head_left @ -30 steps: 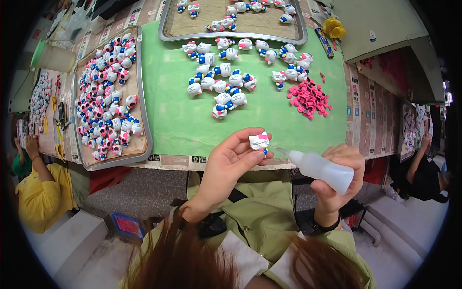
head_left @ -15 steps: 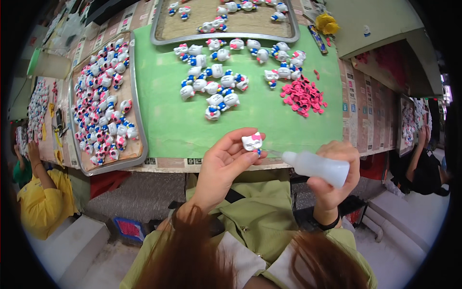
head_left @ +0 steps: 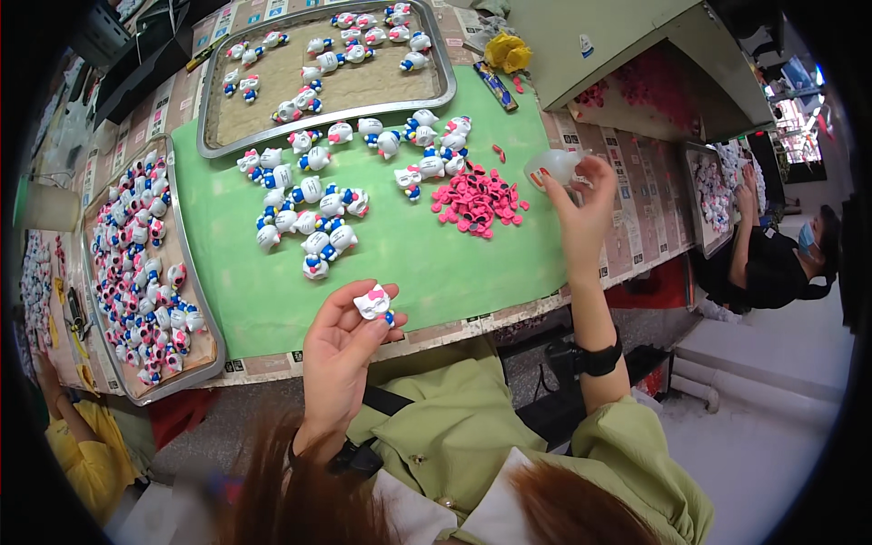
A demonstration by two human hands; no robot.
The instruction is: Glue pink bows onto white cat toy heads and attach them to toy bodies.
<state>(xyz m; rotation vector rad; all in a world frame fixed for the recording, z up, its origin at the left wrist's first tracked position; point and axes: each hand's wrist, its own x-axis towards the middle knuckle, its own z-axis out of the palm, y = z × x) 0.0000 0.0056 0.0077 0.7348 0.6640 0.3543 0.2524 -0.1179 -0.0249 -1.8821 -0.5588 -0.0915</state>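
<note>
My left hand (head_left: 334,359) pinches a small white cat-head figurine (head_left: 372,302) with a pink bow and a blue body, its face turned up, just over the near edge of the green mat. Out to the right, my right hand (head_left: 586,202) has its fingers at a translucent squeeze bottle (head_left: 556,165), which is tilted over the mat's right edge; whether it touches the surface I cannot tell. A heap of small pink and black pieces (head_left: 479,202) lies left of that hand. Several matching figurines (head_left: 307,190) are scattered across the mat (head_left: 427,282).
A metal tray (head_left: 211,136) with several figurines stands at the back. On the left, another tray (head_left: 218,350) is crowded with them. A yellow crumpled thing (head_left: 507,53) and a dark slim packet (head_left: 495,86) lie near a grey-green cabinet (head_left: 627,45). People sit at both sides.
My right hand has carried the bottle away from the figurine, outward and forward to the right. The left hand still holds the figurine. The whole view has swung toward the right.
</note>
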